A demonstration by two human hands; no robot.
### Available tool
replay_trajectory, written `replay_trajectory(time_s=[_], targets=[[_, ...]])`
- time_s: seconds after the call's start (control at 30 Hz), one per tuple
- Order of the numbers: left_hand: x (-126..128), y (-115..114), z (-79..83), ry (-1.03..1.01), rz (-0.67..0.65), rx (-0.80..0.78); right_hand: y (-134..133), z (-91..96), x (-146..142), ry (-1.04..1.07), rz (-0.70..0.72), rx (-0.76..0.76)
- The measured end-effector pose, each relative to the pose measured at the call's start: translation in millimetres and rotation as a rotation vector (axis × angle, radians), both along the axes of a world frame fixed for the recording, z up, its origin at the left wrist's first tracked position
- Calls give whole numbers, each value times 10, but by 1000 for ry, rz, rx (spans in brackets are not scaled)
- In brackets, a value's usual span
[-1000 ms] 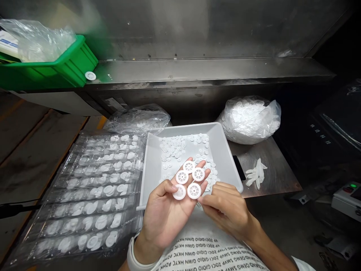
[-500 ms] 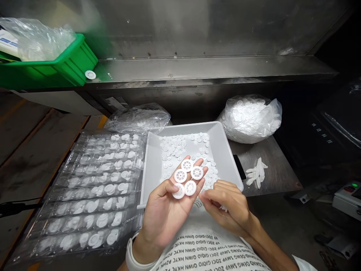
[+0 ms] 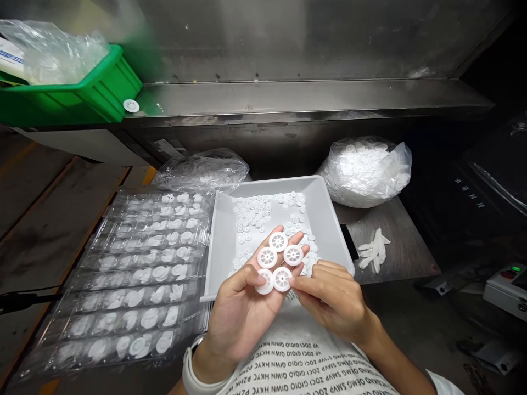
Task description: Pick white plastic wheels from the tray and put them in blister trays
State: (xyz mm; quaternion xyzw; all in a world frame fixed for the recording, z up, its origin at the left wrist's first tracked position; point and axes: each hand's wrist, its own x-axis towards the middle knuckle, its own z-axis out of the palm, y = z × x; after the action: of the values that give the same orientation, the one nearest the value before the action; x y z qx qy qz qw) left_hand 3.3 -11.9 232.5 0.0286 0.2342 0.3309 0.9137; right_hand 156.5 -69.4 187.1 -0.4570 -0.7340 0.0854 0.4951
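Note:
Several white spoked plastic wheels (image 3: 267, 257) lie across the palm and fingers of my left hand (image 3: 247, 312), which faces up. Its thumb presses on the nearest-left wheel (image 3: 264, 281). My right hand (image 3: 335, 302) is beside it, fingers curled in; its index fingertip meets the edge of the lower right wheel (image 3: 282, 278). What the curled right fingers hold, if anything, is hidden. Beyond both hands stands a grey plastic tray (image 3: 333, 230) with many small white round parts (image 3: 256, 211) scattered on its bottom.
Clear blister trays (image 3: 135, 274) with white parts are stacked at left. Filled plastic bags (image 3: 366, 170) stand behind the grey tray. A white glove (image 3: 374, 250) and a dark phone (image 3: 349, 242) lie at right. A green bin (image 3: 99, 90) and a loose wheel (image 3: 130, 106) sit on the metal ledge.
My left hand with the wheels has shifted slightly right. My right index finger has come onto the lower right wheel; white bits seen under the right fingers before are now out of sight.

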Motion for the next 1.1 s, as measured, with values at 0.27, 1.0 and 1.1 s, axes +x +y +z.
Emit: replay_trajectory(time_s=[0.27,1.0,1.1], targets=[[19,24,-27,-33,23,-2,0,41,-4,-7,33,-29],[40,16,-27,-101,21,-20,119,267,-223,-223,10,67],[40,4,-36,-121,27,-22,101,257,-211,-244,17,69]])
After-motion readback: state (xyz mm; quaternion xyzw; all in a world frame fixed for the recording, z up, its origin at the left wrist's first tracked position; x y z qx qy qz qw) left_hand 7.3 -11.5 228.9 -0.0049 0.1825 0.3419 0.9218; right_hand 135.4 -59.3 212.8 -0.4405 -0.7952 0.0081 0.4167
